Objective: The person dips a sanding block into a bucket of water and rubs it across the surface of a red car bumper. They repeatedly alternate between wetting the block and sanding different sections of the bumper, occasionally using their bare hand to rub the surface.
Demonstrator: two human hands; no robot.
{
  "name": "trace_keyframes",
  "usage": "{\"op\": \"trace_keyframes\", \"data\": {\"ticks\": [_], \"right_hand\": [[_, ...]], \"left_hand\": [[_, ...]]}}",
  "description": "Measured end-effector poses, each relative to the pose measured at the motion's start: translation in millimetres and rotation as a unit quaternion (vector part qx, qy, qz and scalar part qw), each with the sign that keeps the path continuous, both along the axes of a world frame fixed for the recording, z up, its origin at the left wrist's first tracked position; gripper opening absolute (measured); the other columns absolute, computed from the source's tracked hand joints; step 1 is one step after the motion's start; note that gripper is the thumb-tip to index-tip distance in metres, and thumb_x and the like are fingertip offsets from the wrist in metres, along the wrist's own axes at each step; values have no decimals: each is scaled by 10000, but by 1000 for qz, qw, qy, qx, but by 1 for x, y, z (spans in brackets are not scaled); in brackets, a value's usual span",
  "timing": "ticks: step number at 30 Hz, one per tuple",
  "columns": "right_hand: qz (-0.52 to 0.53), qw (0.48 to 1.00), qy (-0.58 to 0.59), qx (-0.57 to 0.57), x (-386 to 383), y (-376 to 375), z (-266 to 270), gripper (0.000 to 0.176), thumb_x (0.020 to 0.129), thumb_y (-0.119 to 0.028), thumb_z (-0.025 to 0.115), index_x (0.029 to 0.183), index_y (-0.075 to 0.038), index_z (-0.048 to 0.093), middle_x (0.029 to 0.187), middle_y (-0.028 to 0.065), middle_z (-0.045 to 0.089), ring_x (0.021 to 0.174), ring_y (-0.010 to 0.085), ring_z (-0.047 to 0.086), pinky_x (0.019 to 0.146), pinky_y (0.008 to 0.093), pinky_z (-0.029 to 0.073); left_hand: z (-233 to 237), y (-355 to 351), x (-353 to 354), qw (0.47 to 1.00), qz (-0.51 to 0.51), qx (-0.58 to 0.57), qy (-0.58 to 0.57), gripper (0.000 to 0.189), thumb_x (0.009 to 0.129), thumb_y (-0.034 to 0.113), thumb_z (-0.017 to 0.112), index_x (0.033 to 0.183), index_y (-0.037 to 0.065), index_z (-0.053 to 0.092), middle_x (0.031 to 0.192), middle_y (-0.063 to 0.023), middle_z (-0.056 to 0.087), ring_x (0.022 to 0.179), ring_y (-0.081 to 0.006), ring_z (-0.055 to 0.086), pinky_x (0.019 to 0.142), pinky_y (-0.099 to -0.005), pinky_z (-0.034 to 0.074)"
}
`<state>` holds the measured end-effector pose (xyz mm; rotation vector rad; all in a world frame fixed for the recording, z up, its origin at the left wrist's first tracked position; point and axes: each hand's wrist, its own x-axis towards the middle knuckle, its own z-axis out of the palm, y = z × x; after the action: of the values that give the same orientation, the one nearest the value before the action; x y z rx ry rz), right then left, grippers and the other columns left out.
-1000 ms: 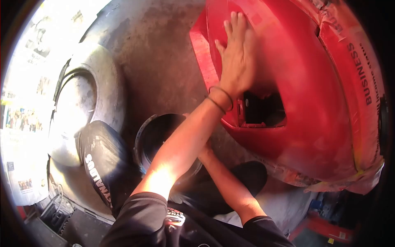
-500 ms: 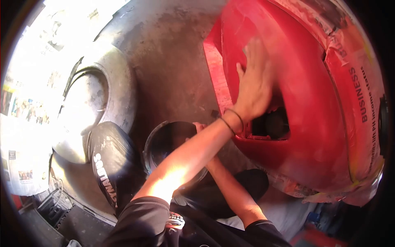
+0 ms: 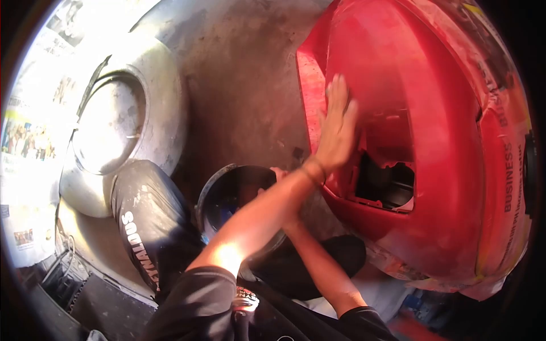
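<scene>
My left hand (image 3: 336, 128) is flat with its fingers stretched out, over the left edge of a red car bumper (image 3: 441, 148). Motion blurs it slightly, and whether anything thin lies under the palm is hidden. A dark band circles that wrist. Just right of the hand, the bumper has a square opening (image 3: 384, 182). Beneath my crossing left forearm, my right hand (image 3: 277, 175) is closed on the rim of a black bucket (image 3: 227, 190). The left forearm covers much of the bucket and part of the right hand.
Newspaper (image 3: 508, 187) with red paint on it covers the car beside the bumper. On the left a pale, dusty tire (image 3: 162, 119) lies on the concrete floor (image 3: 244, 91), near my bent knee (image 3: 151, 199). More newspaper sheets (image 3: 28, 139) hang in bright sunlight at far left.
My left hand has moved down and a little left over the bumper, uncovering more of the square opening. My right hand stays at the bucket. The camera view has shifted slightly.
</scene>
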<state>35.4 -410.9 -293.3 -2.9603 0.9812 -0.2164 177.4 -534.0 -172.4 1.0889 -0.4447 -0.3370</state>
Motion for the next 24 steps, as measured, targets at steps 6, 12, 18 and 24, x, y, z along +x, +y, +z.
{"op": "trace_keyframes", "data": {"ticks": [6,12,18,24], "right_hand": [[103,961,6,258,-16,-36,32,696,893,-294,827,1467,-27,536,1340,321,632,1150,515,689,926,577,591],[187,951,-111,221,-16,-45,15,695,873,-318,843,1425,6,574,1275,308,655,1129,525,690,948,575,583],[107,974,-18,196,-12,-32,34,671,933,-349,806,1447,-8,541,1255,240,680,1099,483,713,933,568,591],[156,940,-172,248,-2,-27,49,523,1091,-351,673,1468,-6,565,1373,245,675,1279,384,676,1091,479,536]], "left_hand": [[1,-44,110,988,43,-14,-150,652,1156,343,419,1717,40,280,1856,-198,115,1718,-386,57,1368,-566,73],[-8,28,6,994,-83,57,-29,780,1169,457,360,1793,84,76,1877,-152,36,1730,-361,-24,1321,-687,-36],[-4,41,90,951,-213,-110,195,641,1187,426,426,1696,37,399,1753,-93,386,1626,-210,328,1312,-356,247],[-2,163,72,910,-236,-121,319,569,1176,447,446,1570,77,623,1303,5,726,1132,-111,632,1025,-285,469]]}}
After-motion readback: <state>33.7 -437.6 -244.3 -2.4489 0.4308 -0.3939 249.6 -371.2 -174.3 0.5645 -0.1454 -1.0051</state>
